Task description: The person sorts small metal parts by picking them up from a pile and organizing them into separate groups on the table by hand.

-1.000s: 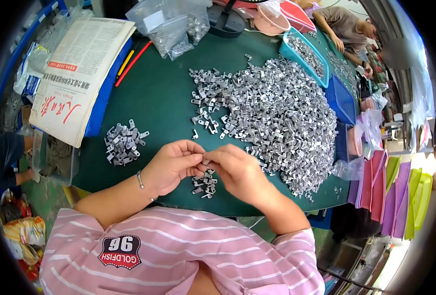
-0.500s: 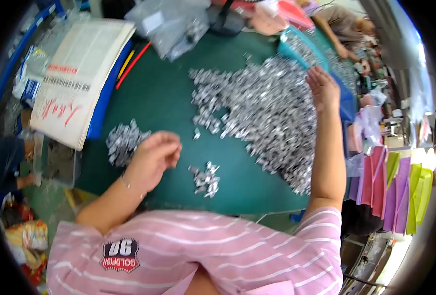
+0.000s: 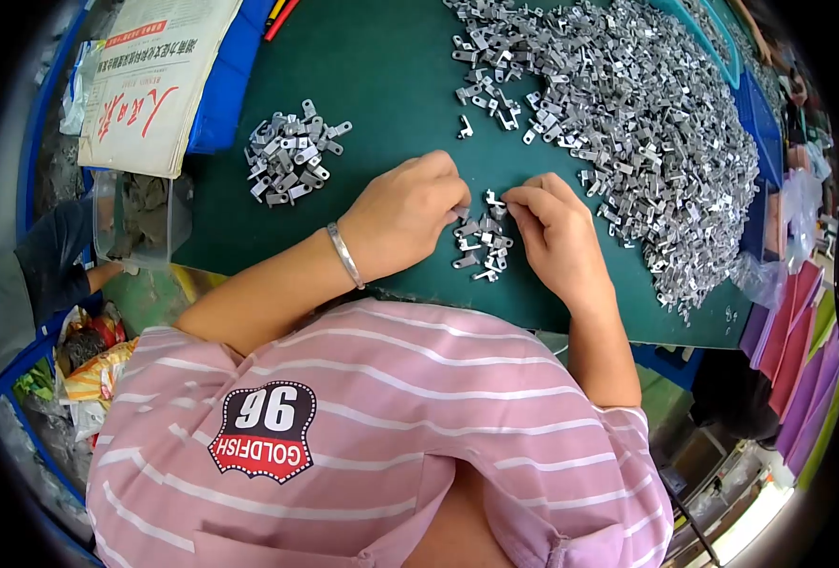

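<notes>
My left hand (image 3: pixel 405 216), with a silver bracelet above it, is at the left edge of a small cluster of metal pieces (image 3: pixel 483 248), its fingers pressed together. What they pinch is too small to make out. Across the cluster, my right hand (image 3: pixel 556 232) has thumb and forefinger closed at its upper right edge, by a small piece; whether it is gripped is unclear. A larger heap of small grey metal parts (image 3: pixel 665 142) spreads over the green table (image 3: pixel 372 85) to the right. Another small pile of such parts (image 3: pixel 296 153) lies to the left.
A folded newspaper (image 3: pixel 150 85) rests on a blue bin (image 3: pixel 225 90) at the upper left. Below it is a clear plastic tub (image 3: pixel 143 218). Blue bins (image 3: pixel 758 123) stand beyond the large heap. Another person's arm (image 3: pixel 755 33) shows at the top right.
My right hand has come from the far side of the large heap to the small cluster. My left hand has moved right, from the left pile to that cluster. The view has shifted.
</notes>
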### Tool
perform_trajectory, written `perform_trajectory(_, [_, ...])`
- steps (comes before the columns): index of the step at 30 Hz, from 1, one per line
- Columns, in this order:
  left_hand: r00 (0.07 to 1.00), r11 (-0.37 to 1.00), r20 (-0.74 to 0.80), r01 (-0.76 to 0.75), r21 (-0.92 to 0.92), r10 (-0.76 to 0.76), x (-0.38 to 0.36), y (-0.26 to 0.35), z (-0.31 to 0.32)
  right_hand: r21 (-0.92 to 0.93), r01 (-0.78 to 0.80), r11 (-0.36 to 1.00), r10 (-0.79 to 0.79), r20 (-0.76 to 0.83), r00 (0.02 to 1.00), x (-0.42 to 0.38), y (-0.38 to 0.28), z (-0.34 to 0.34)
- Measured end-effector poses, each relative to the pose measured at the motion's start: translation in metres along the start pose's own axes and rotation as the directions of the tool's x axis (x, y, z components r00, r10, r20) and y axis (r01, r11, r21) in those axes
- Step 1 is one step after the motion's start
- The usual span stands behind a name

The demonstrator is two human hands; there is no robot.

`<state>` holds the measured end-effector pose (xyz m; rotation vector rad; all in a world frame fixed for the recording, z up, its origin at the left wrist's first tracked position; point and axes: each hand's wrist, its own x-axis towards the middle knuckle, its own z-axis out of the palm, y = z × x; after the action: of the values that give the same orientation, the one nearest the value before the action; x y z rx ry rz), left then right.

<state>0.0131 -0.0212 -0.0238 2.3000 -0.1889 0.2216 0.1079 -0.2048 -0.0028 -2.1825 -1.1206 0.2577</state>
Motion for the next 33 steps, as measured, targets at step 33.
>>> perform_trajectory(33, [0.983, 0.965, -0.021, 0.175, -0.193, -0.183, 0.006, 0.008, -0.008, 0.142, -0.104, 0.984, 0.109, -0.026, 0.994, -0.005, -0.001, -0.014])
